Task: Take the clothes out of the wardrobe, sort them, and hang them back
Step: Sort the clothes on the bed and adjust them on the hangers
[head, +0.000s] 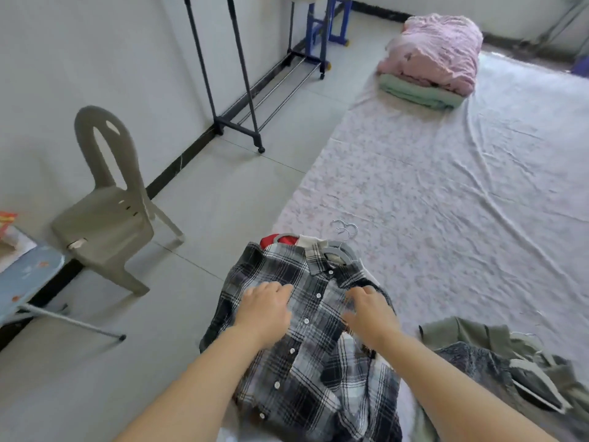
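From the head view, the shirt, a dark plaid one buttoned up, lies face up at the near left edge of the bed, its left side hanging a little over that edge. It tops a small stack: a red top and something white peek out under its collar, and the hooks of several hangers all point toward the far end of the bed, I'd guess so the lot can be lifted together. The left hand rests palm down on the shirt's left front, fingers loose and closed on nothing, as if smoothing or steadying it. The right hand is on the right front near the shoulder. Its fingers are bent into the cloth, but it's blurred and I cannot tell whether it grips the fabric or only presses it. A rumpled pile of green and grey clothes sits at the bed's near right, apart from the stack, which looks like sorting in progress. The rack by the wall shows bare poles, so hanging back is not yet done. A quilt is folded at the far end, and a chair stands by the wall.
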Action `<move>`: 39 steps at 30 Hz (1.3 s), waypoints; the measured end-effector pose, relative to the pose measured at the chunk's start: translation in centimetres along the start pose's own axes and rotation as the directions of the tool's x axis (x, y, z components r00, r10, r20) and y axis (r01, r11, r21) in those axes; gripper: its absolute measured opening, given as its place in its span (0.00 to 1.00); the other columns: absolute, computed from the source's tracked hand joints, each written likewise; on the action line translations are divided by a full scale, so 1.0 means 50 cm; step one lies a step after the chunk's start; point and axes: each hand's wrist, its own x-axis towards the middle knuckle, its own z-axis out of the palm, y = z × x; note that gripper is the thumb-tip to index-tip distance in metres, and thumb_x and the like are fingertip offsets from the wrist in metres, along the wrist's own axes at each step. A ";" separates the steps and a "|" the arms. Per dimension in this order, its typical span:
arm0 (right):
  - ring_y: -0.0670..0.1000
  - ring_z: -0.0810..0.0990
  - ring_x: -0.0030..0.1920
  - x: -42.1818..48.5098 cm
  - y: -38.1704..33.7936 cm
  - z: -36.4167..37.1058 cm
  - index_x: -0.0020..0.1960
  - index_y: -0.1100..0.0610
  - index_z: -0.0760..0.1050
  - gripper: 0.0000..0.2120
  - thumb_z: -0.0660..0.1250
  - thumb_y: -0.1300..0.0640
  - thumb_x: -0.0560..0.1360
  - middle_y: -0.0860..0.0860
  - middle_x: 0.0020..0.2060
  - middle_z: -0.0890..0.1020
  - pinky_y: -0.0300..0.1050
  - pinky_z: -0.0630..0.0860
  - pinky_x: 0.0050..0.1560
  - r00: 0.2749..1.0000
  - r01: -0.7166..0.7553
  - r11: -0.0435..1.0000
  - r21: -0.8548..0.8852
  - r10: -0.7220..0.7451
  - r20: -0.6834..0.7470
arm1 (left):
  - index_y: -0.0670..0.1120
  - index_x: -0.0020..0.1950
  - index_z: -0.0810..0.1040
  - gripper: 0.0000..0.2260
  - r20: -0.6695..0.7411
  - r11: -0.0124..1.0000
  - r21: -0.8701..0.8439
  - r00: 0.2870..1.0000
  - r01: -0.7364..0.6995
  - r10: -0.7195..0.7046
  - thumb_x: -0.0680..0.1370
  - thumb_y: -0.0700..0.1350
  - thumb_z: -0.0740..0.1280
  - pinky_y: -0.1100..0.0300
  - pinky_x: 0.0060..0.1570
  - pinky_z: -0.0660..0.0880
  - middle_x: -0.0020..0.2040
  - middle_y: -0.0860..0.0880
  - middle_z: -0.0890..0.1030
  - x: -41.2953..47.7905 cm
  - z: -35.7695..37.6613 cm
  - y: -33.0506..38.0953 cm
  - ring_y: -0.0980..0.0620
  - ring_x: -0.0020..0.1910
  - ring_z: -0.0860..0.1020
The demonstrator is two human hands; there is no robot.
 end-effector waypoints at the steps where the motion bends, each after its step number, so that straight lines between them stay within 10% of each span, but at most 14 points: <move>1: 0.55 0.70 0.62 0.022 -0.009 0.002 0.68 0.54 0.66 0.20 0.61 0.53 0.77 0.53 0.62 0.69 0.49 0.72 0.58 0.999 -0.041 0.999 0.022 0.041 -0.007 | 0.47 0.73 0.58 0.23 0.009 0.999 0.016 0.999 -0.043 0.043 0.79 0.49 0.57 0.52 0.68 0.58 0.69 0.49 0.67 0.033 -0.010 -0.015 0.49 0.69 0.64; 26: 0.56 0.72 0.55 0.535 0.106 0.198 0.64 0.55 0.70 0.16 0.55 0.62 0.77 0.54 0.57 0.76 0.48 0.66 0.54 0.913 -0.265 0.960 0.091 0.280 -0.297 | 0.51 0.74 0.57 0.23 0.041 0.962 -0.079 0.964 -0.260 0.264 0.80 0.51 0.56 0.59 0.69 0.53 0.69 0.56 0.65 0.435 0.215 -0.134 0.57 0.69 0.61; 39: 0.59 0.79 0.38 0.285 0.074 0.091 0.50 0.58 0.78 0.14 0.74 0.65 0.66 0.54 0.40 0.80 0.51 0.74 0.43 0.824 0.056 0.986 0.158 0.044 -0.565 | 0.49 0.73 0.60 0.24 -0.180 0.941 -0.171 0.948 -0.293 0.263 0.78 0.48 0.61 0.56 0.69 0.57 0.70 0.51 0.65 0.369 0.056 -0.037 0.53 0.70 0.61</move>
